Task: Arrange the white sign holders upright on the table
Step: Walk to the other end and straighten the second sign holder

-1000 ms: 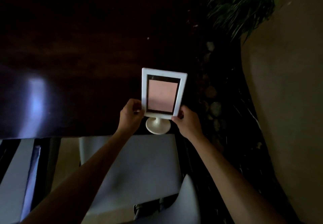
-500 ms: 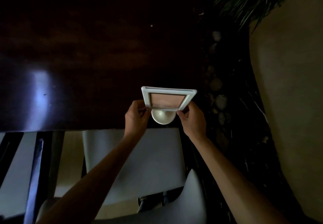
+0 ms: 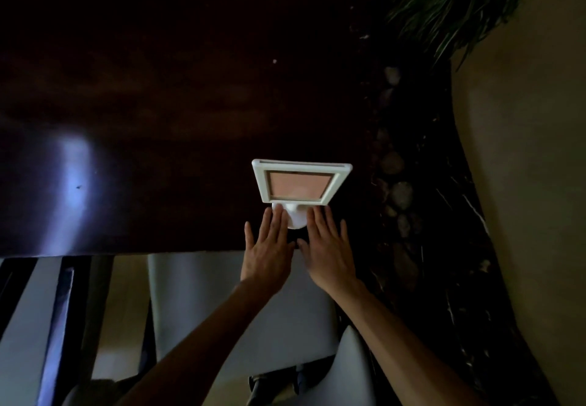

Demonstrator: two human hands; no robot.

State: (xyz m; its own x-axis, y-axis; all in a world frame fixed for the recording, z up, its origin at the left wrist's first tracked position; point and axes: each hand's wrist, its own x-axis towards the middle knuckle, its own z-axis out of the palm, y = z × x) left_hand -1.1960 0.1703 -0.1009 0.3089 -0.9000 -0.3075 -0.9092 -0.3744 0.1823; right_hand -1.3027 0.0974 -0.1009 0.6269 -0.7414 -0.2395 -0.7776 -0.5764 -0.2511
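The white sign holder (image 3: 301,184), framing a pinkish insert, stood upright on its round base just beyond both open hands' fingertips.

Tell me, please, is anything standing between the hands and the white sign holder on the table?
Nothing visible does. The left hand and right hand lie flat and open on either side of the round foot of the sign holder, which stands near the edge of the dark table.

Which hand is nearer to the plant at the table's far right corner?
Right. The right hand lies flat on the table just right of the sign holder's base, on the plant side; the left hand lies flat left of that base, farther away.
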